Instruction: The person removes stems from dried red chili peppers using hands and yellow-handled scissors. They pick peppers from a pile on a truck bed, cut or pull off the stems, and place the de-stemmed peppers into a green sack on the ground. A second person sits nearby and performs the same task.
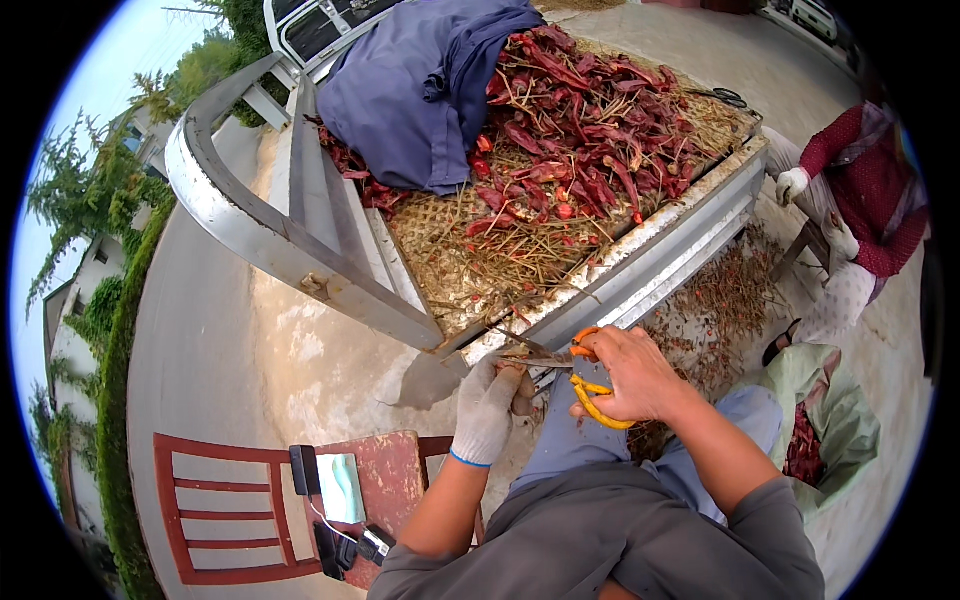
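My right hand [635, 375], bare, grips a pair of scissors [596, 408] by its orange-yellow handles. Its metal blades point left, parted, in front of the truck bed's corner. My left hand [487, 403] wears a pale knitted glove with a blue cuff edge. Its fingers are pinched together right at the blades. A brownish bit shows at the fingertips, too small to name. Beyond both hands, dried red chili peppers [575, 130] with stems lie heaped on the truck bed [640, 255], among loose straw-coloured stems [480, 265].
A dark blue cloth [400, 100] covers part of the pile. Another pair of scissors [728, 97] lies at the bed's far right. A gloved person [850, 190] sits at right, near a pale green sack [845, 425] of chilies. At lower left stands a red wooden chair [225, 510] with small devices.
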Motion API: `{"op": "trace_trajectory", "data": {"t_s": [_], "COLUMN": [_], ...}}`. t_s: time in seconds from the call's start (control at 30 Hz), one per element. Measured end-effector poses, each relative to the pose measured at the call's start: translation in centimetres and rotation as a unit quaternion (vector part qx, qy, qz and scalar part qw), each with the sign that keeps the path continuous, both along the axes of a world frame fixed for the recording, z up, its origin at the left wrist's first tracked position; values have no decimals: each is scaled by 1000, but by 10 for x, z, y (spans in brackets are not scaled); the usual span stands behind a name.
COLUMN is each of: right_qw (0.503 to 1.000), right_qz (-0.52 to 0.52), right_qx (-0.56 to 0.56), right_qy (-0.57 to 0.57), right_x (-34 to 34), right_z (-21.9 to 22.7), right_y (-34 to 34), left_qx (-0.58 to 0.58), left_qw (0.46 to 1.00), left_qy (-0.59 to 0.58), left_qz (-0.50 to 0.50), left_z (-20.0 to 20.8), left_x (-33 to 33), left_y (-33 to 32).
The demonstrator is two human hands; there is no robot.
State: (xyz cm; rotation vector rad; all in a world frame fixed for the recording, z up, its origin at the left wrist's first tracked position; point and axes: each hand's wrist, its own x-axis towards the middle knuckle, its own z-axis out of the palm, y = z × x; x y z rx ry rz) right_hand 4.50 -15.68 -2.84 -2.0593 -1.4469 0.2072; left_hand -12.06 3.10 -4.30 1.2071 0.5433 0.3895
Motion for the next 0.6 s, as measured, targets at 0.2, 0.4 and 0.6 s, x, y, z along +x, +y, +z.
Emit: {"op": "trace_trajectory", "data": {"t_s": [0.2,0.4,0.6], "right_qw": [998,997,996], "right_qz": [3,32,35], "right_qx": [-60,-63,-78], "right_qy": [4,-11,-23], "right_x": [5,10,8], "right_z": [10,16,18], "right_y": [0,-1,1], "left_qx": [2,-8,-8], "left_qw": [1000,1000,1000], "left_qy": [24,3,-11], "left_qz": [5,-5,-1], "left_z": [1,-5,-9], "left_x": [3,0,-1], "left_y": [-3,1,3]}}
